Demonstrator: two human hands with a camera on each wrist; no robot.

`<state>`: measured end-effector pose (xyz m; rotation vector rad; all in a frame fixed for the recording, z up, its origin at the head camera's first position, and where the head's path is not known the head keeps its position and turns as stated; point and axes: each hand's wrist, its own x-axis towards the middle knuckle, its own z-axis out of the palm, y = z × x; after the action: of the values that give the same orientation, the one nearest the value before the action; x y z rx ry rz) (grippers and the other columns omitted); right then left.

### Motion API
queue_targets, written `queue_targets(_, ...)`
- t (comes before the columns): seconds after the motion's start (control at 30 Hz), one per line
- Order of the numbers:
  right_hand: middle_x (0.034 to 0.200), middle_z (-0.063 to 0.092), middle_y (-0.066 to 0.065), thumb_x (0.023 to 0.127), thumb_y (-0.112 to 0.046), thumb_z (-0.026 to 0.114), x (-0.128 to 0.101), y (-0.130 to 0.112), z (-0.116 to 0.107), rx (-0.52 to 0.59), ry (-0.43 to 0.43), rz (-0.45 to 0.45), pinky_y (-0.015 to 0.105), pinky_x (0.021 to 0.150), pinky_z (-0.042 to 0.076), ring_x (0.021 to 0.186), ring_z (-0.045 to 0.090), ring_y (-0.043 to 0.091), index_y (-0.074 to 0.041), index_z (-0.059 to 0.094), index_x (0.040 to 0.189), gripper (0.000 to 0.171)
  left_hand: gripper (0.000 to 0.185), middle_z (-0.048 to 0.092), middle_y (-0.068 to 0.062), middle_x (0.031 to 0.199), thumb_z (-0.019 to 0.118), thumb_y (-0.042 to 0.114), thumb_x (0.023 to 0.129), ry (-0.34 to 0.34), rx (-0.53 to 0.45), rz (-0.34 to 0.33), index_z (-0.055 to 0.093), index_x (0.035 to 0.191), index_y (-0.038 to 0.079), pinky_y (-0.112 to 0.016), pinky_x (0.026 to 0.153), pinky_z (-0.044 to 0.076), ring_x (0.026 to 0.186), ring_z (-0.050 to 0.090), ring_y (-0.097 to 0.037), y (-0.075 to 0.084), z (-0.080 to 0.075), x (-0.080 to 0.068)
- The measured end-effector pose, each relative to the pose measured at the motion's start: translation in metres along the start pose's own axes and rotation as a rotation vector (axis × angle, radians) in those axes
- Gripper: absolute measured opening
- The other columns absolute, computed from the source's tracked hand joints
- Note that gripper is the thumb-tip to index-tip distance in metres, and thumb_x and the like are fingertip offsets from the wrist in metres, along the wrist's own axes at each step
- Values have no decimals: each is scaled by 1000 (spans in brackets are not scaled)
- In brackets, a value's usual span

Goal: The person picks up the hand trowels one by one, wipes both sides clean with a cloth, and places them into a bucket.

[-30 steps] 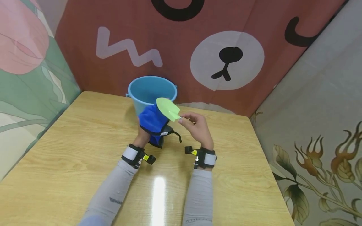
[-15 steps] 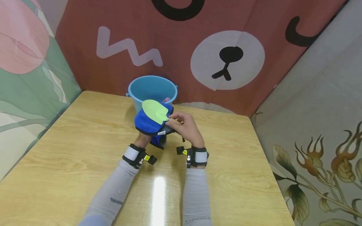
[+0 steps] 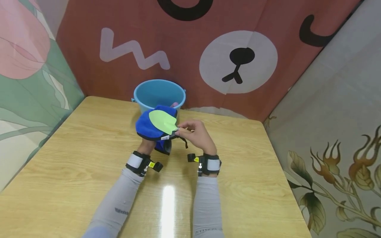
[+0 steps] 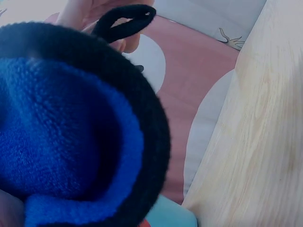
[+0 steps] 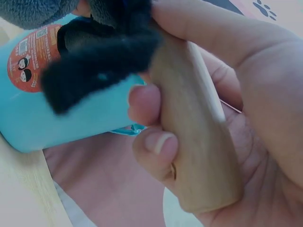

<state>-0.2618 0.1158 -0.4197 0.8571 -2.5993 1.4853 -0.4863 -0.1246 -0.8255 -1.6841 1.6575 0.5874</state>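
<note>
- Right now my left hand [image 3: 145,145] sits inside or under the blue fleece mitt with black trim [image 3: 151,127], holding it up above the wooden desk [image 3: 74,155]; the cloth covers the fingers, so I cannot tell how they are curled.
- Up close, the left wrist view shows only the fleece [image 4: 61,137], its black edge, and a black hanging loop [image 4: 125,21] at the top.
- My right hand [image 3: 197,135] grips a small trowel with a pale green blade [image 3: 162,121] and a light wooden handle [image 5: 194,137]; fingers and thumb wrap around the handle, as the right wrist view shows.
- The green blade lies flat on top of the mitt, touching it, so the cloth backs the blade and I can likely rub one against the other without either slipping.
- Both things are held off the desk, just in front of the light blue plastic bucket [image 3: 159,94], which stands at the far edge against the red cloth backdrop with a bear face [image 3: 238,59].
- Something pink shows just over the bucket's near rim; I cannot tell what it is.
- Grey sleeves and strapped wrist cameras cover both my forearms.
</note>
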Motion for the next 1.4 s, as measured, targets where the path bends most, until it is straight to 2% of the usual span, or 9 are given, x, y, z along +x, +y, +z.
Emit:
queue_targets(0.07,102,75,-1,88,-22,81,-1,1,-1,3,-5,16,39,81,54,96,64,16,-12,79,103,18,34,59,-21,129,29,-5,100,28,-129,163,46,126,-20,-22,108,38,126,53,-25,-14,-9,-9)
queue_targets(0.1,103,75,0,88,-22,81,-1,1,-2,4,-7,21,39,82,54,96,64,16,-12,79,103,18,35,59,-21,130,28,-5,101,-17,12,53,47,125,-21,-24,109,39,126,54,-25,-12,-13,-16)
queue_targets(0.23,103,75,-2,87,-22,81,-3,4,-5,3,-14,38,38,83,53,98,64,16,-14,80,102,17,31,60,-21,120,30,-5,99,13,152,143,50,118,-20,-29,105,42,118,55,-28,-29,-29,-34)
queue_targets(0.37,101,75,-4,87,-22,81,-4,7,-8,8,-20,47,37,81,54,97,64,16,-16,80,101,15,42,57,-23,137,24,-6,102,-196,242,-245,45,136,-17,-27,114,35,131,51,-27,-25,-42,-35)
queue_targets(0.77,101,75,2,88,-24,81,-10,16,-16,16,-53,123,36,75,54,91,64,22,-14,79,103,18,46,51,-29,142,18,-7,103,-183,-25,-565,40,142,-17,-30,116,35,136,49,-28,-5,-53,-4)
queue_targets(1.03,102,75,-2,87,-23,81,-19,27,-26,-21,3,161,37,76,53,94,61,19,-18,80,100,14,48,50,-29,143,17,-9,102,-194,73,-501,39,143,-16,-32,117,35,137,48,-30,-14,-59,-15)
queue_targets(1.23,103,76,11,89,-14,78,-25,30,-38,16,82,177,35,76,52,92,62,22,-6,78,108,20,45,53,-30,139,21,-6,102,-175,218,-316,42,139,-19,-34,115,38,132,51,-34,26,-25,38)
queue_targets(1.33,107,75,14,91,-14,76,-26,29,-40,23,113,166,38,82,51,96,63,21,-3,76,111,22,47,48,-33,143,18,-6,103,-154,86,-517,37,143,-18,-39,118,34,136,47,-39,35,-21,40)
queue_targets(1.4,110,74,13,92,-16,76,-26,26,-39,31,127,154,38,86,50,99,64,20,-4,76,112,23,45,49,-33,142,19,-7,103,-73,-43,-681,38,142,-19,-38,117,35,134,49,-38,12,-37,-1)
